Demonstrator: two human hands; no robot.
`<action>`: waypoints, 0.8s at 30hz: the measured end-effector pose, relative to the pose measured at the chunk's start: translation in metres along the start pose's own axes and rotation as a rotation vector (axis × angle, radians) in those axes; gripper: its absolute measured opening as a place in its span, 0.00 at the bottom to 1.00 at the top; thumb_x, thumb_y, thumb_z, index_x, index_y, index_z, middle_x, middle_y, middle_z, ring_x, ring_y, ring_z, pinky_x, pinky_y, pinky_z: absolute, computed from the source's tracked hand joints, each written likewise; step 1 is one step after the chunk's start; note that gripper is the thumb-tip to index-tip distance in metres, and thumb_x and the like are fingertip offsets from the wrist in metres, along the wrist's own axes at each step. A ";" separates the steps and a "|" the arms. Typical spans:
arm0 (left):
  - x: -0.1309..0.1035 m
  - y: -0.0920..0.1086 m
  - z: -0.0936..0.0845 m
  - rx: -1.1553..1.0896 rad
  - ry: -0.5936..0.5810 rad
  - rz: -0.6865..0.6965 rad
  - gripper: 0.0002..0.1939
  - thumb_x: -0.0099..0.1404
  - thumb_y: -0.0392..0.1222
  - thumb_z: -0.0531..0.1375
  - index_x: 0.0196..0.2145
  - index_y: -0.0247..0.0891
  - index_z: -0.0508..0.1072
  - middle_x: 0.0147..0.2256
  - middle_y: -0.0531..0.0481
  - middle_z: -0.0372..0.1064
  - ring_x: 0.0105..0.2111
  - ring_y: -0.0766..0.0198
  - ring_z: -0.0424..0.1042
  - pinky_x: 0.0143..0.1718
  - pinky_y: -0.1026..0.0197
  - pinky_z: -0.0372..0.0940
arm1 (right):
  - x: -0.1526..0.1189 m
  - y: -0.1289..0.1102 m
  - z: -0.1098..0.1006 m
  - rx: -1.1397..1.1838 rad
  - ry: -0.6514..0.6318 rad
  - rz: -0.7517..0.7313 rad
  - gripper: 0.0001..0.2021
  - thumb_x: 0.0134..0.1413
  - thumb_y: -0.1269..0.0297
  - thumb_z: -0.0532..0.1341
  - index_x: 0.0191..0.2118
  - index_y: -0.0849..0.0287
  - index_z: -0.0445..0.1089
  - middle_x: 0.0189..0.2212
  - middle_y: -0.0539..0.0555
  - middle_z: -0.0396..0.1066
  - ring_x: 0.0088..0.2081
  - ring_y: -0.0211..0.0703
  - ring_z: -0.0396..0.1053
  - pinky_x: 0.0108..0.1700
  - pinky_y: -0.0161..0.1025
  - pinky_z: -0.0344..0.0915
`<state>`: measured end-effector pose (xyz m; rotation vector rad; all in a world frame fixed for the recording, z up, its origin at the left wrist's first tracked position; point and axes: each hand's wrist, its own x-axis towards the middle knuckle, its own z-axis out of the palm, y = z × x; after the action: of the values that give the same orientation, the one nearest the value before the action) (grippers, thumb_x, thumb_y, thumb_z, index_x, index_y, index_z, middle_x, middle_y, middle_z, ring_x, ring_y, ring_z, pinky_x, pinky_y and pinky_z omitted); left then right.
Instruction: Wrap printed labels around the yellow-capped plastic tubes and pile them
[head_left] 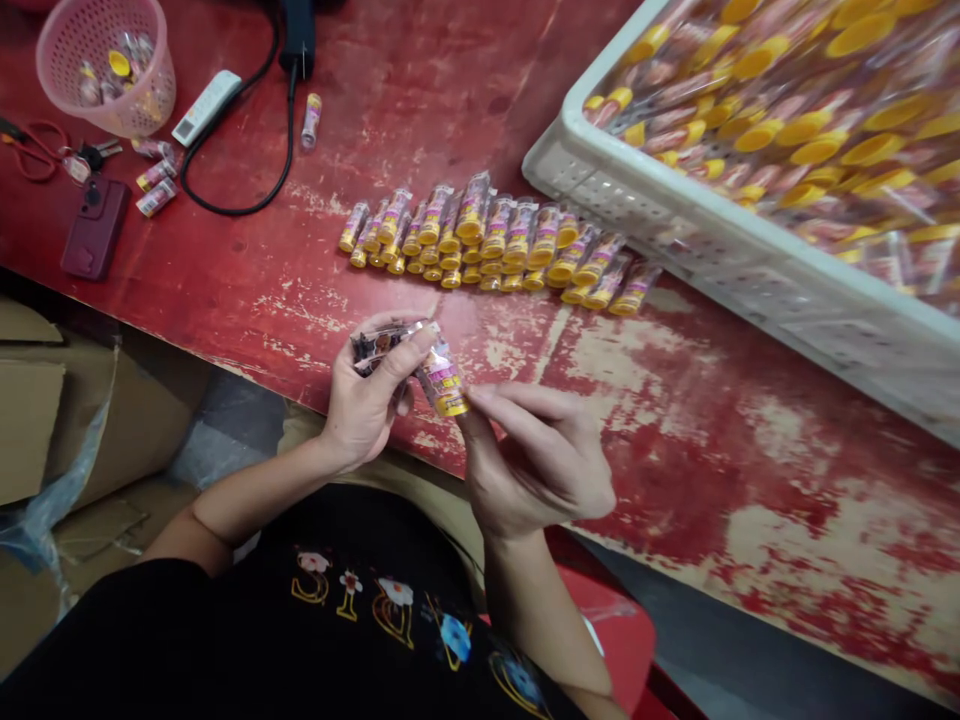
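My left hand (367,400) is closed round some dark printed plastic sleeves (373,346), its thumb pressing on the upper end of a small tube (442,378). This tube has a pink and yellow label and a yellow lower end. At that lower end my right hand (544,450) pinches with thumb and forefinger, the other fingers curled. Both hands are held over the table's near edge. Just beyond them lies a stacked row of similar tubes (517,235), mostly with their yellow ends towards me.
A large white crate (551,165) of yellow-ended tubes stands at right on the worn red table (675,500). Towards the left are a pink basket (142,105), a phone (94,228), scissors (34,150), keys (101,152), a black cable (225,208) and loose tubes (156,197). Cardboard boxes (150,420) sit below.
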<state>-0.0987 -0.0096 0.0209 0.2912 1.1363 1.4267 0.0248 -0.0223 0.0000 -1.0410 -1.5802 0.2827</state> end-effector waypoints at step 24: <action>0.030 0.002 -0.033 -0.145 0.222 -0.109 0.15 0.60 0.42 0.65 0.45 0.38 0.73 0.38 0.49 0.77 0.34 0.66 0.76 0.26 0.68 0.62 | 0.043 0.067 0.090 0.014 -0.082 0.042 0.05 0.60 0.63 0.63 0.37 0.55 0.76 0.31 0.52 0.71 0.34 0.39 0.71 0.37 0.42 0.71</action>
<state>-0.1317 0.0013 -0.0069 -0.0327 1.2010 1.4615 -0.0215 0.0797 -0.0443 -1.0640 -1.6288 0.3689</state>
